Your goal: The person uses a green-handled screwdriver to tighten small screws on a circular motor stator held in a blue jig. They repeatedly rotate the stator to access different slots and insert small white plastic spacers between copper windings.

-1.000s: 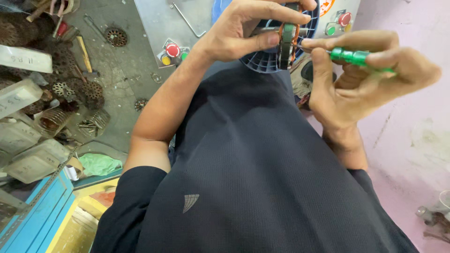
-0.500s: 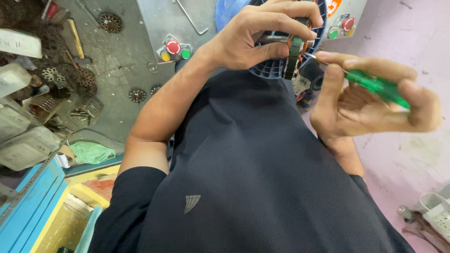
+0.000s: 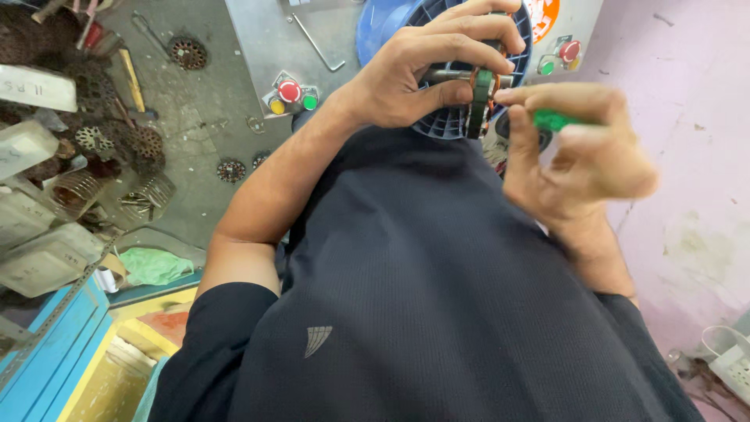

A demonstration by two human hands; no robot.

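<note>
Since half a second ago, right hand (image 3: pixel 578 156) has swung its green-handled tool (image 3: pixel 553 119) up, now lying crosswise, tip end toward the small green part (image 3: pixel 481 98). Right fingers closed round the handle; blurred. Left hand (image 3: pixel 437 74) wraps a metal shaft (image 3: pixel 449 75), thumb under, fingers closed over. Green part sits upright at the shaft's end, just right of the left grip, between both hands. Behind: blue ribbed disc (image 3: pixel 445 121). Farther left, grey panel (image 3: pixel 266 47) with red, yellow, green buttons.
</note>
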